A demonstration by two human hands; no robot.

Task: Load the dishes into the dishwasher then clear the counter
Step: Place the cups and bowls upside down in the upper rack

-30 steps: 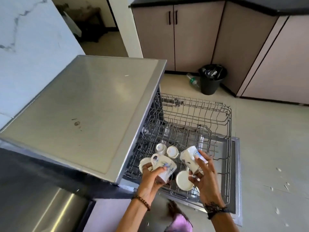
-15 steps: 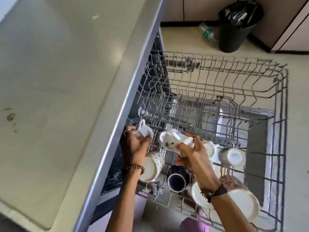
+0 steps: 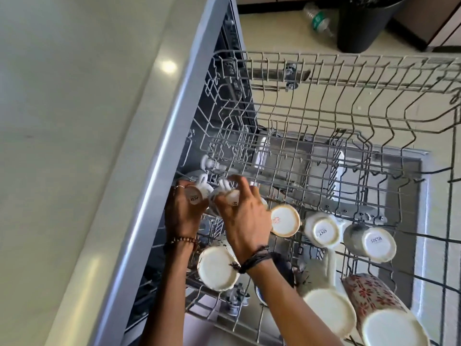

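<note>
The dishwasher's upper wire rack [image 3: 349,113] is pulled out under me. My left hand [image 3: 182,213] grips a small white cup [image 3: 197,193], bottom up, at the rack's left edge. My right hand [image 3: 244,218] holds a second white cup [image 3: 230,193] right beside it, fingers curled over its base. Several cups stand upside down in the rack: a cream one [image 3: 284,221], two marked white ones [image 3: 323,232] [image 3: 374,242], a large cream mug [image 3: 217,268], another [image 3: 329,310] and a red-flowered mug [image 3: 381,308]. A dark mug is partly hidden under my right wrist.
The steel dishwasher top [image 3: 74,121] fills the left side. The open door [image 3: 404,196] lies below the rack. A black bin [image 3: 361,23] and a plastic bottle [image 3: 319,20] stand on the floor beyond. The far half of the rack holds no dishes.
Both hands have moved left and down to the rack's left edge, carrying their cups side by side. The camera has leaned in closer over the rack.
</note>
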